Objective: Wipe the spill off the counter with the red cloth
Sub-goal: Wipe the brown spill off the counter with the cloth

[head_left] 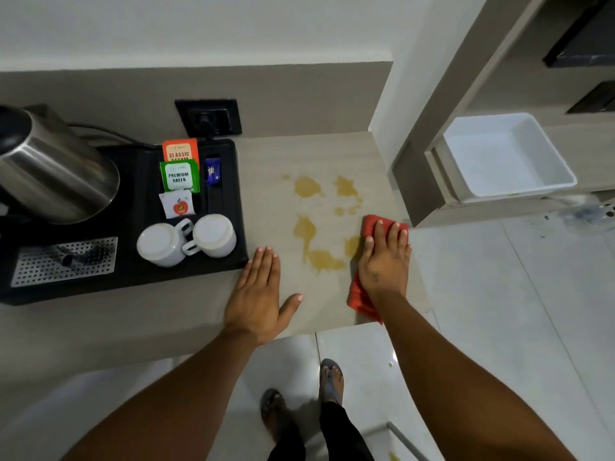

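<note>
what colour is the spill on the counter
Yellowish-brown, in several patches: the spill on the counter, seen from the head view.

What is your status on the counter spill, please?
Right hand flat on red cloth. Left hand open on counter. Spill unwiped. Nothing blocking.

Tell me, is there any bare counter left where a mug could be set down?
Yes: the back strip between the black tray and the wall corner, beyond the spill, and the front-left counter below the tray. The tray is crowded; the middle is wet, flanked by the left hand and red cloth.
</note>
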